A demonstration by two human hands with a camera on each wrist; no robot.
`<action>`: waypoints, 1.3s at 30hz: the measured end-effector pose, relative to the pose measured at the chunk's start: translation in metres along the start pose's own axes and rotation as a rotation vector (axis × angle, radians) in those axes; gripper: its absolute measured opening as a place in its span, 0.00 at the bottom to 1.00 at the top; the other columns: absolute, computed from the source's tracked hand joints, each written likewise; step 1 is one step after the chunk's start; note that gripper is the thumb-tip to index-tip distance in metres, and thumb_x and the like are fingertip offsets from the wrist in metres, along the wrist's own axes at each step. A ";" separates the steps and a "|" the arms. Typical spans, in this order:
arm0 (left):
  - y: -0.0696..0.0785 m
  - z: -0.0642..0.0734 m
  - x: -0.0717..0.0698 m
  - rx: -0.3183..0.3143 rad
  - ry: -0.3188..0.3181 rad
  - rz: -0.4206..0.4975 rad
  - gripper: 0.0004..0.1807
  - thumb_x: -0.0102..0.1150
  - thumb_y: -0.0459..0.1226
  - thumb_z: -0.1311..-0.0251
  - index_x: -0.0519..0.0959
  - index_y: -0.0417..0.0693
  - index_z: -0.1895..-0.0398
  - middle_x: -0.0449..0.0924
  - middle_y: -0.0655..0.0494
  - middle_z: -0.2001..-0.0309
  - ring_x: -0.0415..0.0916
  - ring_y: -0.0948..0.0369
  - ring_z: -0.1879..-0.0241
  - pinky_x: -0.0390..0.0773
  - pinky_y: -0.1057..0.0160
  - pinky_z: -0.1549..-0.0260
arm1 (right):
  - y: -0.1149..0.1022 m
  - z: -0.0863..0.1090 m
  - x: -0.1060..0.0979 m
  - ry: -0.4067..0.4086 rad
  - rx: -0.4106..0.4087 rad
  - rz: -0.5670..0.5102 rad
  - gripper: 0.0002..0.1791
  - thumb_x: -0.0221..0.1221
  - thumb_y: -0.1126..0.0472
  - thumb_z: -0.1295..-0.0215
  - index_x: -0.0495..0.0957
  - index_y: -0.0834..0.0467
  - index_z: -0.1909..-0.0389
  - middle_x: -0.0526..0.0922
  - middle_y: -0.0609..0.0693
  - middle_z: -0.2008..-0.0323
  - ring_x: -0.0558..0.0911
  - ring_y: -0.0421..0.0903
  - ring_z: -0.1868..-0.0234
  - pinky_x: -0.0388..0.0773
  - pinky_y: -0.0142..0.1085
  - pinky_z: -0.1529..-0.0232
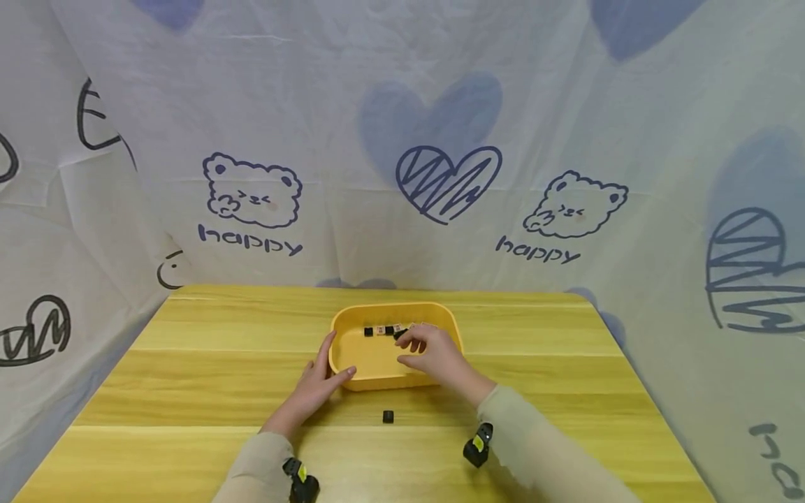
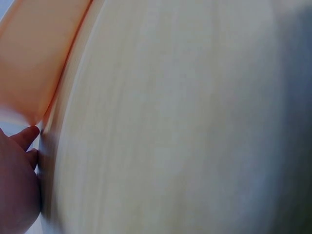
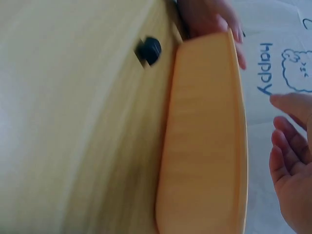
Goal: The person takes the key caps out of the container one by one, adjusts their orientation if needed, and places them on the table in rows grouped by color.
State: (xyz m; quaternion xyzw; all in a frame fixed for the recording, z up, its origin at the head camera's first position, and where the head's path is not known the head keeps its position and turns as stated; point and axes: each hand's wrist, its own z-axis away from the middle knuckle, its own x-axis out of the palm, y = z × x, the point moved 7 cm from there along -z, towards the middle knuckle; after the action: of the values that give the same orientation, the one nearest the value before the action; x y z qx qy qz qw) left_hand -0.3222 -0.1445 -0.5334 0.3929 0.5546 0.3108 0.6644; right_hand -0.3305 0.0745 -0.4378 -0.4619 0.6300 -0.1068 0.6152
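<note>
A shallow yellow tray point(image 1: 383, 383) stands on the table. My left hand point(image 1: 317, 388) holds its near left corner, thumb by the front rim and fingers along the left side. Inside, a row of small black and white blocks point(image 1: 380, 330) lies along the far side. My right hand point(image 1: 434, 353) is over the tray's right half, its index fingertip close to a black block point(image 1: 400, 334) in the row. In the right wrist view a gap shows between the right thumb point(image 3: 285, 101) and the fingers. The row's right end is partly hidden behind this hand.
One small black block point(image 1: 388, 417) lies on the wood-grain table point(image 1: 189, 391) in front of the tray. A white cloth point(image 1: 339, 230) with hearts and bear drawings hangs behind the table and at both sides. Each wrist carries a black camera.
</note>
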 end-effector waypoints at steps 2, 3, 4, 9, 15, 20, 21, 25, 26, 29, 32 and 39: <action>0.000 0.001 0.000 -0.002 0.003 0.004 0.50 0.56 0.57 0.36 0.35 0.62 0.21 0.39 0.40 0.24 0.30 0.26 0.31 0.37 0.26 0.39 | 0.003 -0.007 0.001 -0.025 0.014 0.004 0.09 0.69 0.65 0.42 0.84 0.54 0.61 0.81 0.52 0.62 0.74 0.42 0.66 0.74 0.36 0.66; 0.000 0.001 -0.001 -0.001 0.003 0.004 0.50 0.56 0.57 0.36 0.35 0.62 0.21 0.39 0.40 0.24 0.30 0.26 0.31 0.37 0.26 0.39 | 0.004 -0.010 0.001 -0.039 0.021 0.006 0.09 0.69 0.65 0.42 0.84 0.55 0.60 0.82 0.51 0.62 0.74 0.42 0.66 0.74 0.36 0.66; 0.000 0.001 -0.001 0.002 0.003 0.004 0.50 0.56 0.57 0.36 0.35 0.61 0.21 0.39 0.40 0.24 0.30 0.26 0.31 0.37 0.27 0.39 | 0.006 -0.013 0.001 -0.054 0.029 0.006 0.10 0.69 0.66 0.42 0.84 0.55 0.60 0.82 0.51 0.61 0.75 0.42 0.66 0.75 0.36 0.66; 0.000 0.000 -0.001 0.014 -0.004 0.009 0.50 0.56 0.56 0.35 0.36 0.60 0.21 0.40 0.40 0.24 0.31 0.28 0.30 0.36 0.28 0.38 | 0.018 -0.029 0.004 -0.140 0.074 0.006 0.11 0.68 0.66 0.41 0.84 0.57 0.57 0.83 0.53 0.58 0.76 0.43 0.64 0.76 0.38 0.62; 0.000 0.000 0.000 0.013 0.000 0.006 0.50 0.56 0.57 0.35 0.35 0.60 0.21 0.41 0.40 0.24 0.31 0.28 0.30 0.36 0.28 0.38 | 0.036 -0.043 0.007 -0.222 0.089 0.036 0.15 0.68 0.66 0.41 0.83 0.62 0.52 0.83 0.55 0.57 0.78 0.47 0.60 0.77 0.40 0.57; 0.001 0.001 0.000 0.008 0.002 0.013 0.50 0.56 0.56 0.35 0.36 0.61 0.21 0.41 0.40 0.24 0.31 0.28 0.30 0.37 0.27 0.38 | 0.047 -0.050 0.011 -0.257 0.137 0.045 0.18 0.69 0.66 0.43 0.83 0.61 0.50 0.83 0.53 0.53 0.79 0.47 0.58 0.77 0.42 0.54; 0.001 0.001 0.000 0.005 0.000 0.016 0.50 0.56 0.57 0.35 0.36 0.62 0.21 0.41 0.40 0.24 0.31 0.28 0.30 0.37 0.27 0.39 | 0.049 -0.051 0.013 -0.263 0.151 0.043 0.19 0.70 0.66 0.43 0.83 0.61 0.50 0.83 0.53 0.53 0.79 0.46 0.58 0.77 0.41 0.54; 0.001 0.002 -0.001 0.003 0.000 0.024 0.50 0.56 0.57 0.36 0.36 0.62 0.21 0.41 0.40 0.24 0.30 0.28 0.30 0.36 0.27 0.39 | 0.055 -0.053 0.019 -0.285 0.186 0.029 0.21 0.70 0.66 0.45 0.82 0.61 0.48 0.82 0.54 0.52 0.78 0.45 0.58 0.77 0.41 0.54; 0.001 0.003 -0.001 0.003 0.002 0.022 0.50 0.56 0.57 0.36 0.37 0.62 0.21 0.41 0.40 0.24 0.31 0.28 0.30 0.36 0.27 0.39 | 0.056 -0.054 0.020 -0.291 0.197 0.020 0.22 0.70 0.66 0.45 0.82 0.61 0.48 0.82 0.54 0.52 0.78 0.45 0.58 0.77 0.41 0.54; 0.002 0.003 0.000 0.010 0.007 0.010 0.50 0.56 0.57 0.36 0.37 0.61 0.21 0.41 0.40 0.24 0.31 0.27 0.31 0.37 0.26 0.39 | 0.060 -0.054 0.025 -0.305 0.218 0.008 0.23 0.70 0.67 0.44 0.80 0.60 0.45 0.81 0.54 0.50 0.77 0.45 0.58 0.77 0.41 0.54; 0.002 0.004 0.000 0.010 0.008 0.001 0.49 0.56 0.56 0.35 0.37 0.60 0.21 0.41 0.40 0.24 0.32 0.27 0.31 0.37 0.26 0.39 | 0.063 -0.054 0.029 -0.318 0.229 0.006 0.25 0.70 0.67 0.44 0.79 0.60 0.44 0.80 0.53 0.49 0.76 0.45 0.59 0.77 0.40 0.56; 0.003 0.003 -0.001 0.015 0.015 -0.003 0.49 0.56 0.56 0.35 0.37 0.60 0.21 0.40 0.40 0.24 0.31 0.27 0.31 0.36 0.28 0.38 | 0.066 -0.054 0.033 -0.327 0.218 0.000 0.23 0.68 0.73 0.45 0.81 0.61 0.46 0.80 0.53 0.51 0.76 0.45 0.62 0.77 0.37 0.61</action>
State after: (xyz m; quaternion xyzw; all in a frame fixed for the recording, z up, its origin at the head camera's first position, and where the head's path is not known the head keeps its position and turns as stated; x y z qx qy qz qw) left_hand -0.3198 -0.1445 -0.5302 0.3947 0.5625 0.3088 0.6576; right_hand -0.4017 0.0641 -0.4946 -0.4038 0.5063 -0.0978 0.7557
